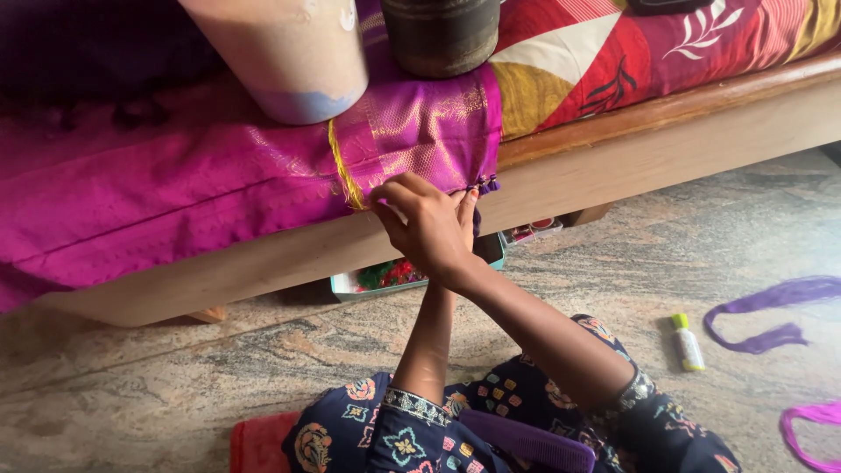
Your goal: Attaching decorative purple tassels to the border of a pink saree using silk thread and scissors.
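Note:
A magenta saree point(175, 188) with a gold-woven border point(420, 131) hangs over the wooden bed edge point(613, 158). Small purple tassels point(487, 186) line its lower hem. My right hand point(425, 229) reaches across from the right, back towards the camera, its fingers pinched on the hem just left of the tassels. My left hand point(469, 208) comes up from below and is mostly hidden behind the right one. Only its fingertips show, touching the hem at the tassels.
A pale cylinder point(289, 61) and a dark round pot point(438, 35) stand on the saree. A tray of coloured threads point(385, 276) sits under the bed. On the stone floor at the right lie a small glue bottle point(688, 342), purple thread point(771, 307) and pink thread point(810, 429).

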